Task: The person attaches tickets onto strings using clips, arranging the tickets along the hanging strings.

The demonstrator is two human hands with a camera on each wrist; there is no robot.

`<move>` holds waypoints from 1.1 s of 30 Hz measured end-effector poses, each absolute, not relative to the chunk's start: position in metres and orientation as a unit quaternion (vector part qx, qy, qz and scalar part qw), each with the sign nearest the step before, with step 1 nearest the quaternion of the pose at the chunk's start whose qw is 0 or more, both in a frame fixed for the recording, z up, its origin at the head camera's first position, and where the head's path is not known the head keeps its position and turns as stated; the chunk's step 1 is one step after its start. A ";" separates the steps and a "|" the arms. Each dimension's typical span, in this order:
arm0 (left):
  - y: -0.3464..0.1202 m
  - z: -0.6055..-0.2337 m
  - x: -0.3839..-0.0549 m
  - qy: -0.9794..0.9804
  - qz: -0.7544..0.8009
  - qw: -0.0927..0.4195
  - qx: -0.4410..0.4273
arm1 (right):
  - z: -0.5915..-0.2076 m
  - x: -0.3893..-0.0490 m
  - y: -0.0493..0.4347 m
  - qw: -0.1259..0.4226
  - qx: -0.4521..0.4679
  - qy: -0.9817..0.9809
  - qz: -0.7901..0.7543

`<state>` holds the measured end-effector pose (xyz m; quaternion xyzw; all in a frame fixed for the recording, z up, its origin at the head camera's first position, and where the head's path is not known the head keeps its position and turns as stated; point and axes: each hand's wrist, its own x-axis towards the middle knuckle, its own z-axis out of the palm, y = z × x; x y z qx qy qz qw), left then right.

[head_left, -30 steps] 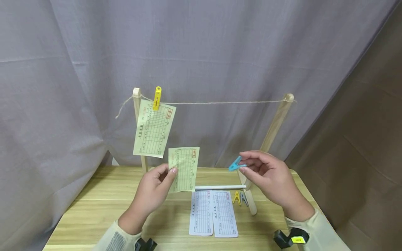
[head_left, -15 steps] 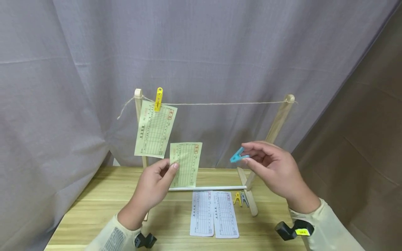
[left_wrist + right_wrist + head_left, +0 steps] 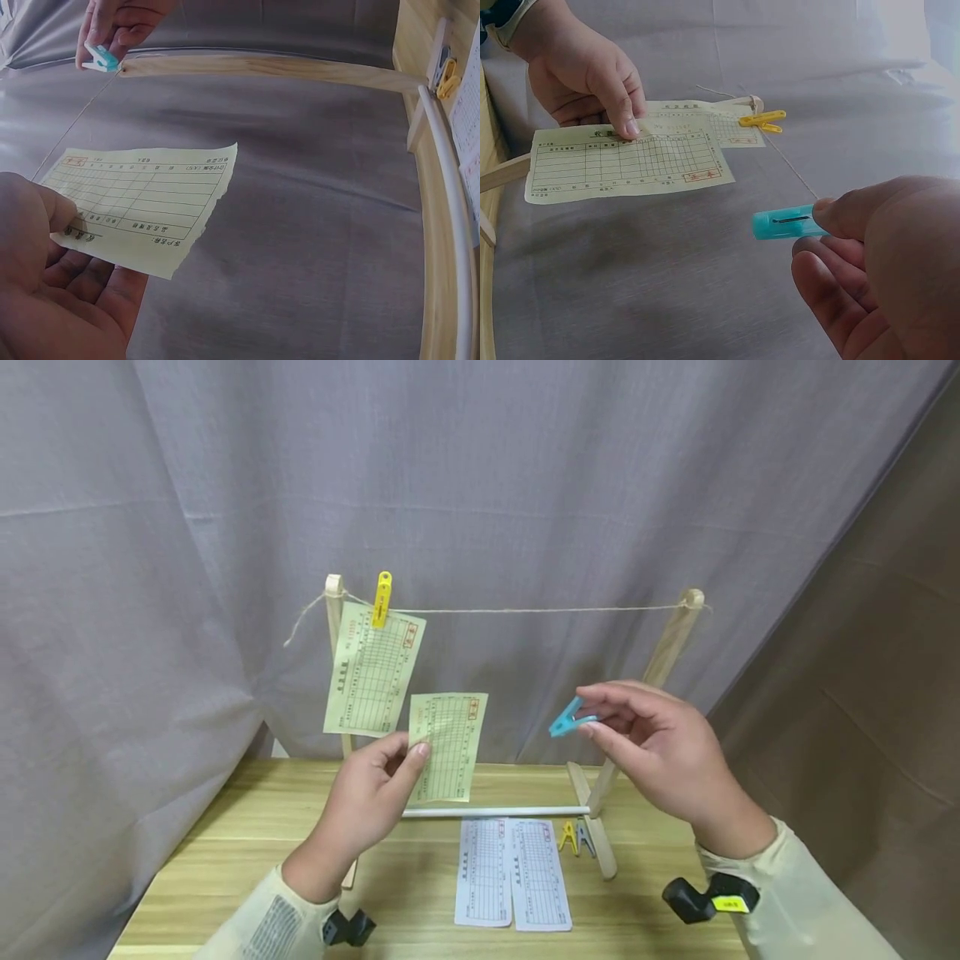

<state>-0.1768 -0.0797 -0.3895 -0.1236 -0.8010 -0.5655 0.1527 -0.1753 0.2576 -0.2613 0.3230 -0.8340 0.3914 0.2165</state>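
My left hand (image 3: 378, 793) pinches a yellow-green receipt slip (image 3: 448, 747) by its left edge, thumb in front, below the string (image 3: 525, 610). In the left wrist view the slip (image 3: 142, 202) shows a printed table and a red stamp. Off to the right, my right hand (image 3: 656, 747) pinches a light blue clothespin (image 3: 570, 718) by its handle ends, apart from the slip and the string. A second yellow-green slip (image 3: 371, 672) hangs tilted from the string's left end under a yellow clothespin (image 3: 382, 599).
The string is tied between two wooden posts (image 3: 671, 639), joined low down by a white rod (image 3: 495, 812). On the wooden table (image 3: 225, 860) lie two white slips (image 3: 483, 872), with a yellow clothespin (image 3: 568, 837) and a grey clothespin (image 3: 585, 841) beside them. A grey curtain (image 3: 510, 468) hangs behind.
Both hands have risen a little, the left with the slip and the right with the blue clothespin. The hanging slip and the slips on the table have stayed put.
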 end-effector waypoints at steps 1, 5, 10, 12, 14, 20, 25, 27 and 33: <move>-0.080 -0.389 -0.177 -0.802 -0.564 0.152 -0.124 | -0.259 -0.175 0.257 0.218 0.325 -0.835 0.388; -0.080 -0.385 -0.178 -0.805 -0.559 0.155 -0.127 | -0.251 -0.177 0.256 0.220 0.338 -0.830 0.385; -0.079 -0.381 -0.180 -0.807 -0.553 0.166 -0.124 | -0.240 -0.180 0.254 0.231 0.331 -0.841 0.361; -0.078 -0.379 -0.180 -0.807 -0.551 0.172 -0.124 | -0.236 -0.182 0.252 0.233 0.328 -0.845 0.353; -0.077 -0.376 -0.181 -0.805 -0.551 0.177 -0.127 | -0.233 -0.184 0.250 0.236 0.327 -0.848 0.345; -0.076 -0.368 -0.186 -0.794 -0.561 0.188 -0.141 | -0.221 -0.190 0.243 0.239 0.329 -0.850 0.334; -0.078 -0.357 -0.189 -0.793 -0.559 0.199 -0.140 | -0.211 -0.194 0.235 0.238 0.324 -0.852 0.336; -0.077 -0.352 -0.191 -0.793 -0.557 0.202 -0.141 | -0.207 -0.195 0.232 0.240 0.318 -0.854 0.335; -0.075 -0.341 -0.195 -0.799 -0.552 0.197 -0.134 | -0.195 -0.200 0.223 0.250 0.315 -0.851 0.338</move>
